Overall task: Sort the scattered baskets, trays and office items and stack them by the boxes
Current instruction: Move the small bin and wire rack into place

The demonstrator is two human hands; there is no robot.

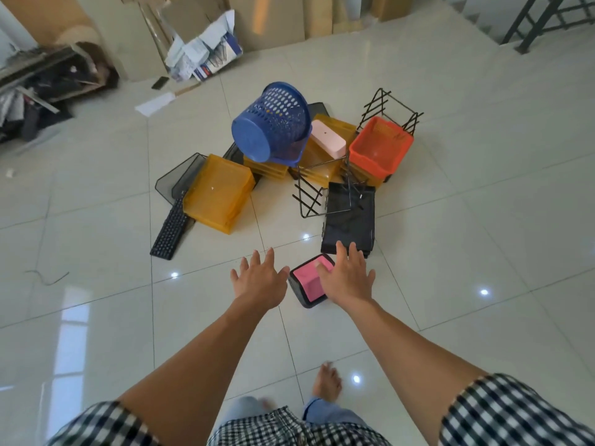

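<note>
A heap of office items lies on the tiled floor. A blue perforated basket [272, 122] lies on its side on top of yellow trays [217, 193]. An orange basket [380, 146] sits at the right beside black wire racks [391, 107]. A black keyboard [169, 231] lies at the left and black mesh trays [351, 217] in front. A pink box in a dark tray [310, 281] is nearest. My left hand [259, 281] and my right hand [349, 276] reach forward with fingers spread, holding nothing. The right hand hovers over the pink box's right edge.
Cardboard boxes [273, 20] and flattened cartons line the far wall, with a torn box of papers [204, 49] in front. Dark clutter [42, 88] sits at the far left. A phone [160, 82] and a paper sheet [156, 104] lie on the floor. A stair railing [547, 17] stands top right.
</note>
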